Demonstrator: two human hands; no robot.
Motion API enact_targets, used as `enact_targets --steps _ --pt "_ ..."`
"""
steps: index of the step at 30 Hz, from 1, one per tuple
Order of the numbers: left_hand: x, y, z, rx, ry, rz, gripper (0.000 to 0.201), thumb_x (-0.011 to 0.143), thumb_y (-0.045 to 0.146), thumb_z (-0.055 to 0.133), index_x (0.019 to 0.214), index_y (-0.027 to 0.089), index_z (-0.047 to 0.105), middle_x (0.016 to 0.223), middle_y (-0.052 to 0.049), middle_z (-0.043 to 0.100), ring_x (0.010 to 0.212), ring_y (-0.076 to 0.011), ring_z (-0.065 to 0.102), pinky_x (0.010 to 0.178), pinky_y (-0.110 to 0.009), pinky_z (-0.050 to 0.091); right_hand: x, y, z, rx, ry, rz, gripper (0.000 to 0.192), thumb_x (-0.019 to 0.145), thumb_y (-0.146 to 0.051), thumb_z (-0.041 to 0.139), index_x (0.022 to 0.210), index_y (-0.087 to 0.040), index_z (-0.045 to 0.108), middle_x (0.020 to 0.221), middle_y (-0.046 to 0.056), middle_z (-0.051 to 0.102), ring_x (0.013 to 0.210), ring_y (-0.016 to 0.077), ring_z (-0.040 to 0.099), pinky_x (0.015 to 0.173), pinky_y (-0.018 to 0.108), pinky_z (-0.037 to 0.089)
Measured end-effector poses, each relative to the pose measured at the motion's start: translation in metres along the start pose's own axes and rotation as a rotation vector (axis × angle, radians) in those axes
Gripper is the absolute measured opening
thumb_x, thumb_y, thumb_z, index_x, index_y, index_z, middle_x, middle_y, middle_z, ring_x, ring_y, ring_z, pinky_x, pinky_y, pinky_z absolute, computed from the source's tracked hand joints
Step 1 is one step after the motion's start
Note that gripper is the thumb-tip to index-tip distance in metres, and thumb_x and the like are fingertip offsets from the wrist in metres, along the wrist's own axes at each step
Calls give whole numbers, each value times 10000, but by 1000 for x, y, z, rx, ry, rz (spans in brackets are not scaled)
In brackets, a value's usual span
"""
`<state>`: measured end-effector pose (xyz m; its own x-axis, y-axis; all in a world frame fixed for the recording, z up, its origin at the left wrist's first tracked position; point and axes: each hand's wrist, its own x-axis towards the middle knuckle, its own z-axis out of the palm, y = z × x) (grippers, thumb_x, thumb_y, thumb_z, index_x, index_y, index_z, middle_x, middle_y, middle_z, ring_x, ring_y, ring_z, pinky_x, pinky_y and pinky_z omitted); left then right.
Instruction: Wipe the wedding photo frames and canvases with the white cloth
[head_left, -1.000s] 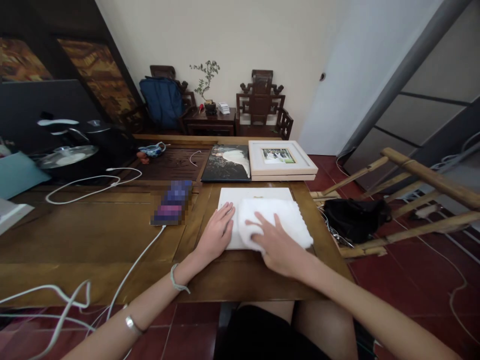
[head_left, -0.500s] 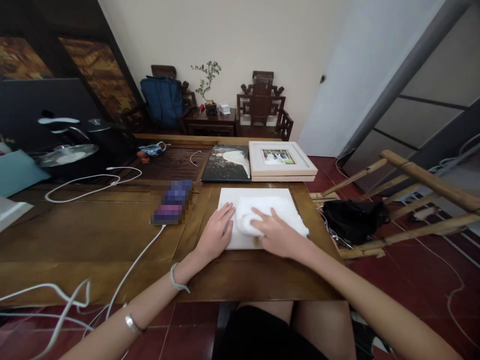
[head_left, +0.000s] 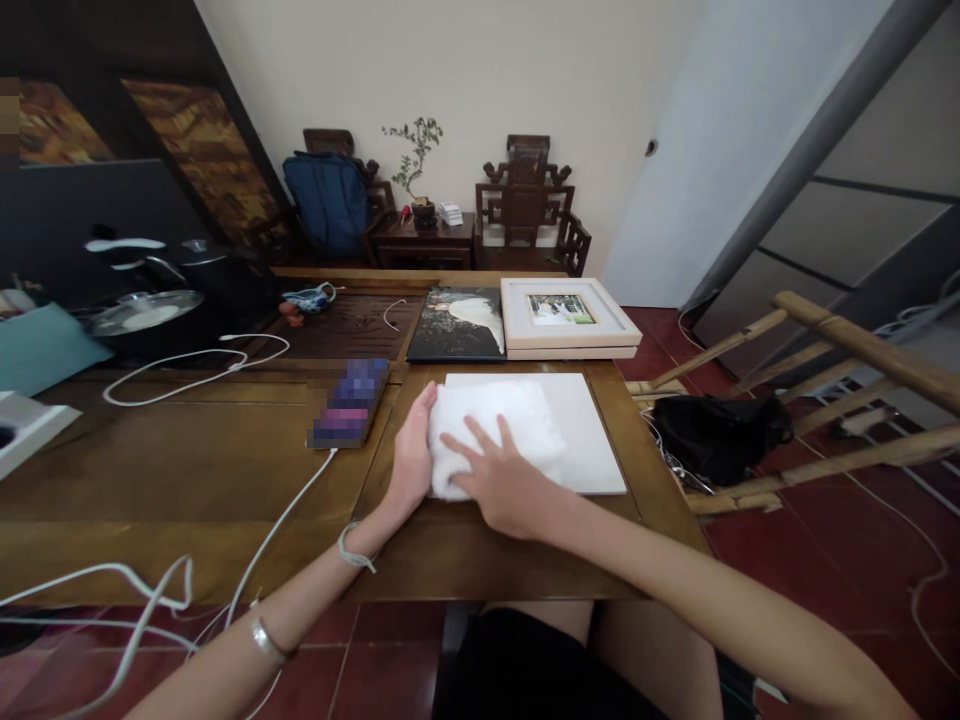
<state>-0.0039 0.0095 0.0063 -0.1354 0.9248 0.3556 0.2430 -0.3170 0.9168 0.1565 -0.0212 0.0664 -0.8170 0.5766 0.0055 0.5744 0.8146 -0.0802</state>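
Observation:
A folded white cloth (head_left: 517, 412) lies over the left part of a flat white panel (head_left: 592, 440) on the wooden table. My right hand (head_left: 502, 480) presses down on the cloth with its fingers spread. At the panel's left edge, my left hand (head_left: 414, 450) stands on its side, fingers stretched out and together, against the cloth's left edge. Much of the panel is covered by the cloth, so its left half is hidden.
Behind the panel lie a dark photo panel (head_left: 459, 325) and stacked light frames (head_left: 568, 318) with a photo. A phone (head_left: 349, 403) with a white cable (head_left: 281, 535) sits to the left. Pots (head_left: 150, 315) stand far left; a bamboo rack (head_left: 862, 350) is at right.
My right hand has slid the cloth leftward across the panel, uncovering its right side. My left hand has turned from lying flat on the panel to standing upright at its left edge.

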Motion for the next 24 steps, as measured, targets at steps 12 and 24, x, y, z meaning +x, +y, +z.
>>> enact_targets --steps 12,24 --pt "-10 1 9 473 -311 235 420 945 302 298 1237 109 529 1343 -137 505 1297 -219 404 1108 -449 281 -36 24 -30 85 -85 298 439 757 -108 388 1163 -159 547 1271 199 520 1280 311 365 1003 573 241" --pt "-8 -3 7 568 -332 378 350 881 225 418 1190 109 537 1240 -164 562 1208 -265 487 1048 -481 370 64 63 -27 159 21 224 391 754 -113 404 1090 -205 583 1117 91 630 1016 274 551 843 382 386"
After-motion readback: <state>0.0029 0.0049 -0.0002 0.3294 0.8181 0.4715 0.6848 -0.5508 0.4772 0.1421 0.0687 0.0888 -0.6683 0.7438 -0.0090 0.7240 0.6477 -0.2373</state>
